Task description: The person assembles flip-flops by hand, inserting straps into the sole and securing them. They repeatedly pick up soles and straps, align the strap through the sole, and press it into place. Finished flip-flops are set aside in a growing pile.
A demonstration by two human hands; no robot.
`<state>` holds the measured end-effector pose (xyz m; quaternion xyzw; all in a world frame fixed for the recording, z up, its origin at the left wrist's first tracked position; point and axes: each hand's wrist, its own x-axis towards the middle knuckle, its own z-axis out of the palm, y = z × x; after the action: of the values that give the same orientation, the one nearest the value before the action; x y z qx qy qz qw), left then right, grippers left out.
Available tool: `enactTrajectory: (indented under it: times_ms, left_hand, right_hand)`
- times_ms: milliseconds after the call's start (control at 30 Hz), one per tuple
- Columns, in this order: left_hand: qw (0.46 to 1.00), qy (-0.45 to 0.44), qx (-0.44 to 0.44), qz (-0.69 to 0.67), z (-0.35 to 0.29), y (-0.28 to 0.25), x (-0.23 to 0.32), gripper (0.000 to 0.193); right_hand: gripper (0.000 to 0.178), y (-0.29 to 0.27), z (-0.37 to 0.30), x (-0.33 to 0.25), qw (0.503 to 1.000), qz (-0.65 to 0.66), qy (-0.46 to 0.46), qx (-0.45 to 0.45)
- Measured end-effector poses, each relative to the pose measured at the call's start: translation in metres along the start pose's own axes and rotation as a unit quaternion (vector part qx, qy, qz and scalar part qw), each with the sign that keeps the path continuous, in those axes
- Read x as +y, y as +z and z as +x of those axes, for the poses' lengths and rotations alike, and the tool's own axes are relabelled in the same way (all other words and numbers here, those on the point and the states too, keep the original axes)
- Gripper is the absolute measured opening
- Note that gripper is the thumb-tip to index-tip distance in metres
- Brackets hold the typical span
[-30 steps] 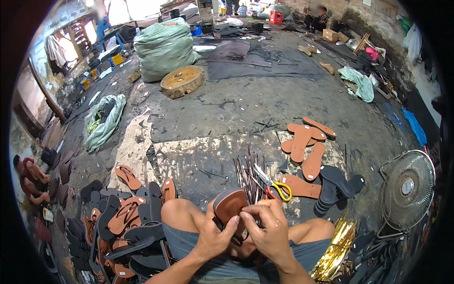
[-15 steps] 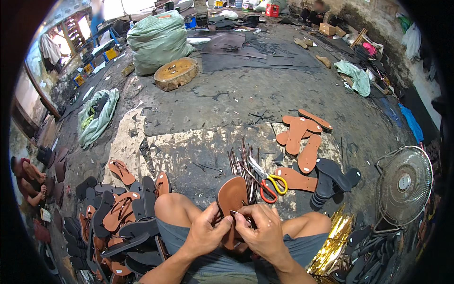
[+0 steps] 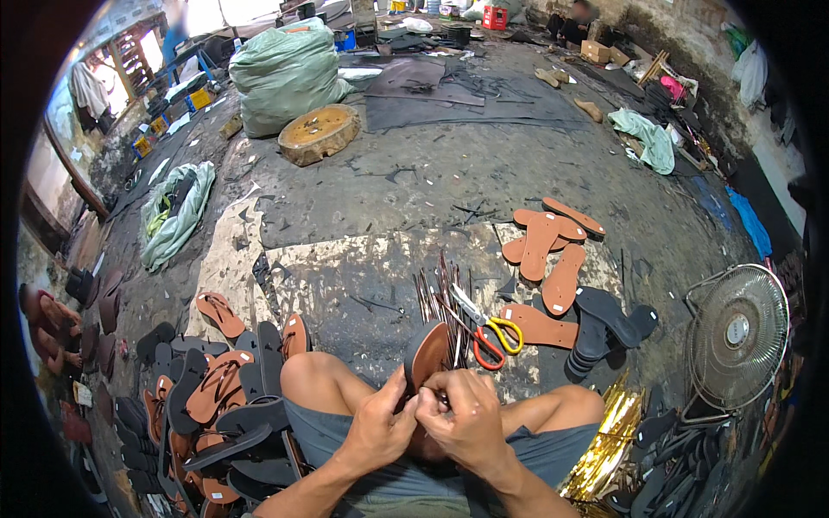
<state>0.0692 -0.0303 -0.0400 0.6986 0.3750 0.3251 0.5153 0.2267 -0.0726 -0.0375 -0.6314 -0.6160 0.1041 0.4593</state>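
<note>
A brown sandal sole (image 3: 429,352) with a dark edge stands tilted over my lap. My left hand (image 3: 380,425) is closed around its left side, the thumb near the middle. Against the sole's face, my right hand (image 3: 468,416) is closed in a fist; a bit of something dark shows between its fingers, too small to name. My fingers hide the lower half of the sole. Just beyond the sole lies a bundle of thin dark strips (image 3: 437,289) on the floor. Scissors (image 3: 489,326) with one red and one yellow handle rest beside the strips.
Finished sandals (image 3: 223,384) are heaped at my left. Brown soles (image 3: 540,244) and stacked black soles (image 3: 604,324) lie ahead to the right, near a fan (image 3: 737,341). Gold strips (image 3: 607,440) lie by my right knee. Farther off are a wooden block (image 3: 319,135) and a big sack (image 3: 285,82).
The sole has turned more edge-on. My right hand has gone from a fingertip pinch on a thin shiny piece to a closed fist, and that piece no longer shows.
</note>
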Motion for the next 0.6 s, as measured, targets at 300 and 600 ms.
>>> enactTrajectory:
  times_ms: [300, 600]
  left_hand:
    - [1.000, 0.002, 0.013, 0.008, -0.001, 0.007, -0.002, 0.050]
    - [0.998, -0.054, 0.007, 0.039, -0.015, -0.005, -0.018, 0.039]
  right_hand:
    - [0.015, 0.004, -0.003, 0.004, 0.999, 0.021, 0.031, -0.011]
    - [0.013, 0.013, -0.006, 0.006, 0.997, -0.034, -0.061, -0.034]
